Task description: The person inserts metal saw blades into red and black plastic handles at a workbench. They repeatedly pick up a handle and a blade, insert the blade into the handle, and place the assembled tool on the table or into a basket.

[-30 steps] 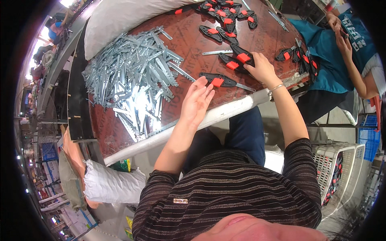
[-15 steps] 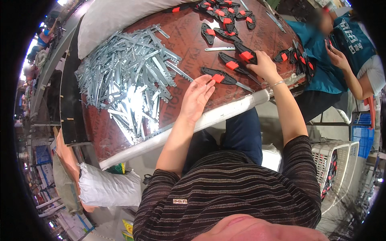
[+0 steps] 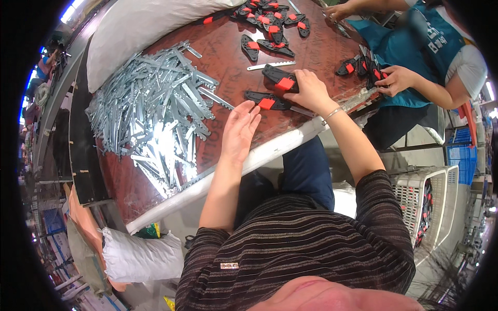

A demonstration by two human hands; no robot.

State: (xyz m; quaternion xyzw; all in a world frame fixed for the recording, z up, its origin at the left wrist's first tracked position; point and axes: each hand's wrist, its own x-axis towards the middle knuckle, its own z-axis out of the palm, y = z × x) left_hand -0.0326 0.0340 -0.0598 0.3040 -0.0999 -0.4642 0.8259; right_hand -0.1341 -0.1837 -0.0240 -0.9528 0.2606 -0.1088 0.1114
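My right hand (image 3: 313, 94) is closed on the right end of a black plastic handle with a red block (image 3: 277, 76), just over the tabletop. Below it lies a similar black handle with a red block (image 3: 263, 101), a thin metal strip sticking out to its right. My left hand (image 3: 239, 133) is open, palm turned up and fingers loosely extended, its fingertips beside that lower handle's left end. A loose toothed metal strip (image 3: 271, 66) lies beyond the held handle. To the left spreads a big heap of shiny toothed metal strips (image 3: 150, 98).
More black-and-red handles (image 3: 270, 20) are piled at the far side of the reddish table (image 3: 223, 57). A white padded edge (image 3: 270, 151) borders it. At the right, a co-worker's hand (image 3: 397, 80) touches upright handles. A white sack (image 3: 140, 36) lies at the back left; a white basket (image 3: 441, 207) stands right.
My right hand has come left and nearer with the handle; a separate handle beside it no longer shows apart. My left hand stays open. The co-worker's hand has reached the upright handles.
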